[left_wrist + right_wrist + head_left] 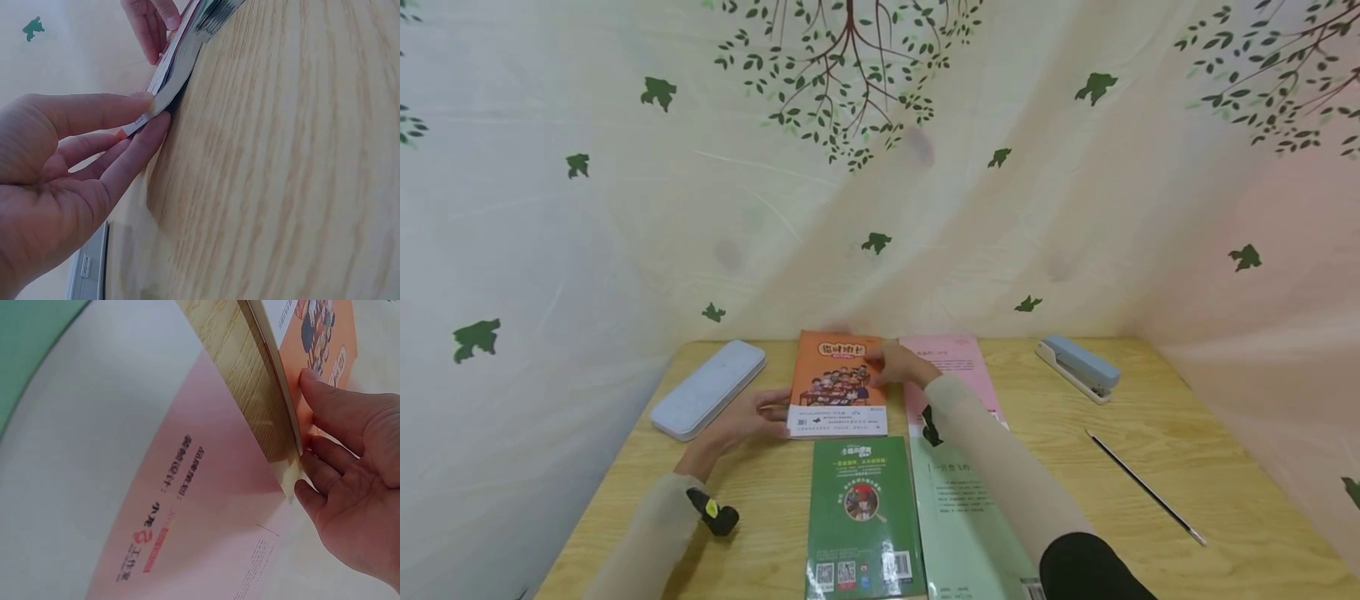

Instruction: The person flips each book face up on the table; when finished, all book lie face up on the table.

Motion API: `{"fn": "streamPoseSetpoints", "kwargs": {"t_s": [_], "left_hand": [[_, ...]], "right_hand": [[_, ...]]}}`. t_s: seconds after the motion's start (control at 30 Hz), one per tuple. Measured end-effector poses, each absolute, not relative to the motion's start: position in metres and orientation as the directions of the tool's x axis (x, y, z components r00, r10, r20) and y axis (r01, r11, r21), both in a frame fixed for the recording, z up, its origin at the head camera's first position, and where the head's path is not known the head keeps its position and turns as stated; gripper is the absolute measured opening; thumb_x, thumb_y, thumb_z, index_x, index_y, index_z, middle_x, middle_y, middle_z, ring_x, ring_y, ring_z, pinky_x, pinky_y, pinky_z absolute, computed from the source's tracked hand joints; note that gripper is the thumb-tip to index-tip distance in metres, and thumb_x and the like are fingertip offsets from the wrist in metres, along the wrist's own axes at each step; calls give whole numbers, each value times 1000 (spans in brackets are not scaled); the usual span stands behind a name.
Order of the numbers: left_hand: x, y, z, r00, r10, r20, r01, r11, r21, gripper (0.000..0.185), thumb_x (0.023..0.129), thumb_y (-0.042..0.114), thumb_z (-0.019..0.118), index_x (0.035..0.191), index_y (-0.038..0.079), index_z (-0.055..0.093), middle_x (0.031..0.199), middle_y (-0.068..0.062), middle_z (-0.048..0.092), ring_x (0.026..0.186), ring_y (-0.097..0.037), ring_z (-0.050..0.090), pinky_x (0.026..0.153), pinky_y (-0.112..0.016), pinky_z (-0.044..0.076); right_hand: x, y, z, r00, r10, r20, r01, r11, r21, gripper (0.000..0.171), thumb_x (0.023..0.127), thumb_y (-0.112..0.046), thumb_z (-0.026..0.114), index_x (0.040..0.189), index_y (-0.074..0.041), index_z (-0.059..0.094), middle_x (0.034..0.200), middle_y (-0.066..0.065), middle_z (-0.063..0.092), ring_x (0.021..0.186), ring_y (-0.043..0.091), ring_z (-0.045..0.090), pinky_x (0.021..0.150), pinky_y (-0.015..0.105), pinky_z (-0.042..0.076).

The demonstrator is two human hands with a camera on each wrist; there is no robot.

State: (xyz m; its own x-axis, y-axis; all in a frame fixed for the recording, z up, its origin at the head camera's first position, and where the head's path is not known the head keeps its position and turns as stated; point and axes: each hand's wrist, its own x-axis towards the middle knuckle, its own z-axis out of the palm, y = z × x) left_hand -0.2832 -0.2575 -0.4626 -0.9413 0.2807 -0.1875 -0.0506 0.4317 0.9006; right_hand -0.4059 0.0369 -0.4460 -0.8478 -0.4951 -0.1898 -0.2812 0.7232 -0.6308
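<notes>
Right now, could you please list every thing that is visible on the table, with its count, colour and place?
orange book: 1, orange cover, far middle of the table, one edge raised
green book: 1, green, near middle, flat
pink booklet: 1, pink, right of the orange book
pale green sheet: 1, pale green, near side, right of the green book
pencil case: 1, light blue-grey, far left
stapler: 1, pale blue, far right
pencil: 1, dark, right side
table: 1, light wood
left hand: fingers pinch the orange book's left edge
right hand: fingers hold its right edge
</notes>
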Motion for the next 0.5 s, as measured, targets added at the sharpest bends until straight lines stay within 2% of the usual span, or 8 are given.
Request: {"fn": "streamPoseSetpoints", "kwargs": {"t_s": [0.3,0.5], "left_hand": [[-283,-257,-469,-952,252,-172,-37,465,884,79,84,-1,79,152,-5,40,148,-29,52,130,-41,58,108,-48,52],[-282,-257,-467,-952,250,-176,-34,484,875,78,86,3,78,154,-3,40,149,-27,51,131,-40,58,109,-50,50]], "right_hand": [[-404,37,-447,-847,-495,-195,-261,706,-658,62,91,-11,76,148,-14,54,156,11,48,143,33,44,122,50,35],[-403,38,-444,-845,-498,-193,-267,707,-655,61,91,-12,76,148,-14,54,157,11,47,145,33,41,123,50,33]]}}
